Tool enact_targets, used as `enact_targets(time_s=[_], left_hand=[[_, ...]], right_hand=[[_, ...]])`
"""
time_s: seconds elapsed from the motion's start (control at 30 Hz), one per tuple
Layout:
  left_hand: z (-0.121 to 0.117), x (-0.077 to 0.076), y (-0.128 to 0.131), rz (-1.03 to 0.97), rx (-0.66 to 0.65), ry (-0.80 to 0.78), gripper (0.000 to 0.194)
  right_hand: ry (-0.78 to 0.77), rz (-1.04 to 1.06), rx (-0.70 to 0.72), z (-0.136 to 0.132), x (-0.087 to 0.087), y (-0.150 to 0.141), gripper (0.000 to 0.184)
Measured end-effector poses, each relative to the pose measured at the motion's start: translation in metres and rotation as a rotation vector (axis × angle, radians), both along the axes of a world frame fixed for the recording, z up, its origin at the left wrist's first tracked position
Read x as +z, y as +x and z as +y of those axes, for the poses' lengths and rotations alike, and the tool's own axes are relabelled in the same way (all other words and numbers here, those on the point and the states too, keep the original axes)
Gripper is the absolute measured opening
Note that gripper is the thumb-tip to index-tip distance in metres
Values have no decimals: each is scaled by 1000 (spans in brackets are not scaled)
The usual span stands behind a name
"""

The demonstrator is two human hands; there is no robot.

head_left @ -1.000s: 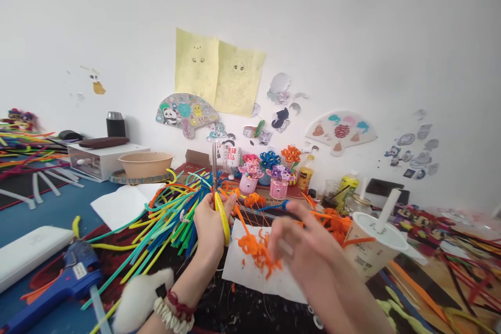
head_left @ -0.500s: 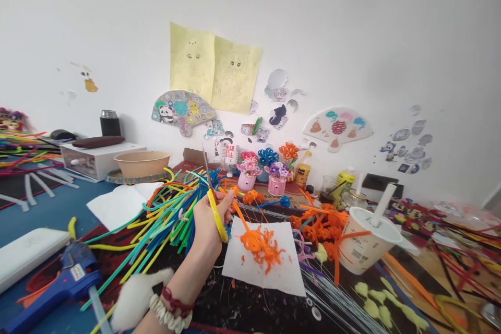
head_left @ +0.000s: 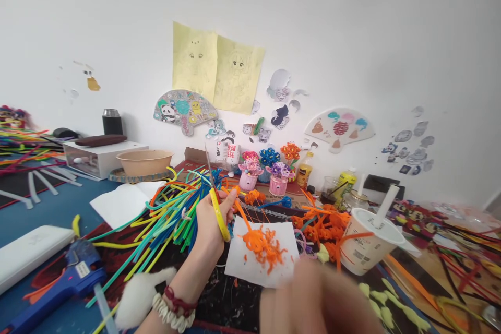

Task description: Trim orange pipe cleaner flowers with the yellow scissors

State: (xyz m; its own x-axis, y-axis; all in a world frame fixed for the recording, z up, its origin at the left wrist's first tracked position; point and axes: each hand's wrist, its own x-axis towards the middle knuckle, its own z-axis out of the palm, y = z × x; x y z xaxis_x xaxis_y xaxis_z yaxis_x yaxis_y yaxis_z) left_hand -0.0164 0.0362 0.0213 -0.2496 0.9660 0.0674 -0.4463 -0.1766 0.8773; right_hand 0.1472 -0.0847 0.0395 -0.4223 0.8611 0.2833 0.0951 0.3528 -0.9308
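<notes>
My left hand (head_left: 211, 219) is closed, with a pair of scissors (head_left: 219, 219) hanging in it by the yellow handles, blades pointing up. Between its thumb and fingers is an orange pipe cleaner (head_left: 243, 215), which slants down toward a white sheet (head_left: 238, 263). On that sheet lies a loose heap of orange fuzz and clippings (head_left: 270, 250). My right hand (head_left: 313, 300) is in the lower right, just in front of the sheet's near edge. Motion smears it, so its fingers and anything in them cannot be made out.
Left of my hand spreads a bundle of coloured pipe cleaners (head_left: 195, 214). A blue glue gun (head_left: 78, 276) lies at lower left. Orange pipe-cleaner pieces (head_left: 321, 229) and a lidded paper cup (head_left: 364, 245) stand to the right. Small flower pots (head_left: 277, 186) sit at the back.
My right hand has come into view at the lower right, in motion. My left hand still holds the scissors and the orange pipe cleaner. The whole view has shifted slightly.
</notes>
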Motion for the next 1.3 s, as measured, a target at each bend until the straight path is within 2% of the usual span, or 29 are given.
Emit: enact_targets(time_s=[0.1, 0.17, 0.2, 0.27, 0.37, 0.43, 0.67, 0.83, 1.1, 1.3], left_hand=[[-2, 1, 1, 2, -11, 20, 48], [-3, 1, 2, 5, -9, 27, 48], [-3, 0, 3, 7, -6, 28, 47], [-2, -1, 4, 11, -2, 27, 48], [-1, -5, 5, 14, -5, 21, 47], [-1, -6, 6, 13, -9, 13, 47], [0, -8, 9, 11, -11, 12, 48], [1, -9, 9, 24, -10, 10, 48], [4, -18, 9, 30, -119, -92, 42], [4, -18, 6, 18, -131, -100, 40]], right_hand=[[61, 30, -172, 49, 15, -5, 32], [141, -130, -276, 78, 13, -5, 30], [143, -207, -237, 88, 9, -5, 31], [105, -239, -68, 100, -1, -4, 32], [77, -128, 90, 101, -15, -5, 27], [57, -59, 110, 97, -20, -6, 24], [20, -14, 67, 93, -28, -12, 23], [58, 51, 31, 93, -33, -12, 19], [109, 81, -56, 96, -38, -8, 16], [60, 75, -51, 96, -43, -8, 18]])
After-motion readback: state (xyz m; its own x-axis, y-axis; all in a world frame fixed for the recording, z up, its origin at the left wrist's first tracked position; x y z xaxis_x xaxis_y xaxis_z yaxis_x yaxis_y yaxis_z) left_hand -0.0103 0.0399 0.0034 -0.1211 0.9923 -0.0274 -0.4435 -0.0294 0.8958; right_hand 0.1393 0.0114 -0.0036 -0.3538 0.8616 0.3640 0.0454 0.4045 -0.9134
